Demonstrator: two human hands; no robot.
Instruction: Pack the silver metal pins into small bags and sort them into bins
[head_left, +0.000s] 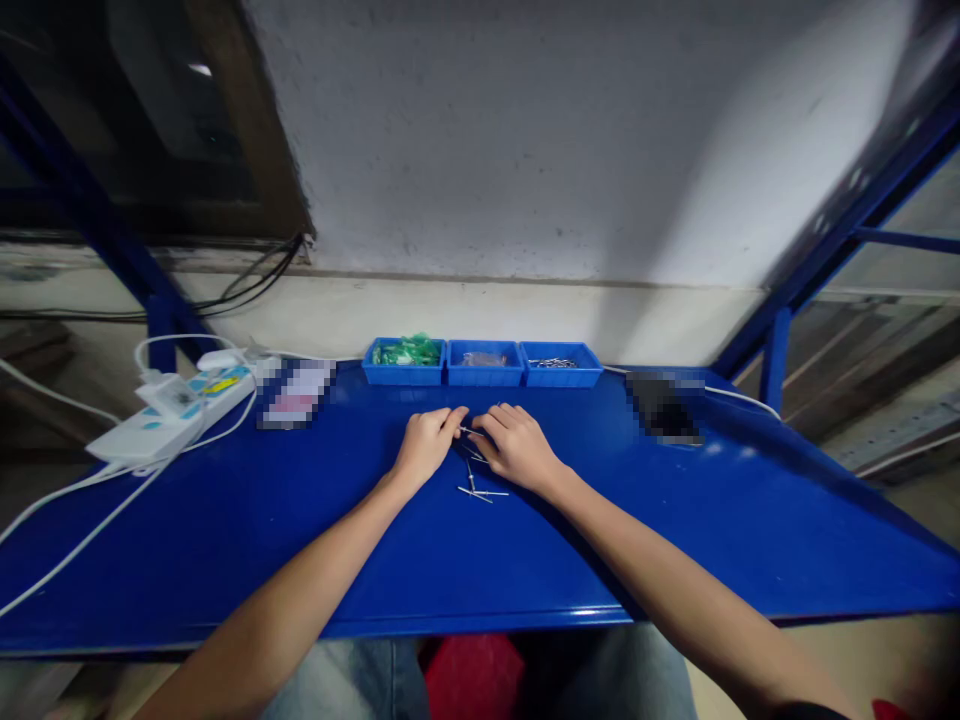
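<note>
Over the middle of the table, my left hand and my right hand are close together with fingertips nearly meeting. A thin metal rivet spans the small gap between them. The left thumb and forefinger pinch one end of it, and the curled right fingers close on the other end, partly hiding it. Just below the hands, several loose rivets lie crossed on the blue tabletop, some partly under the right fingers.
Three blue bins stand along the back: one with green plastic bags, one with small clear-looking pieces, one with metal rivets. A white power strip with cables lies left. Blurred-out objects lie at left and right.
</note>
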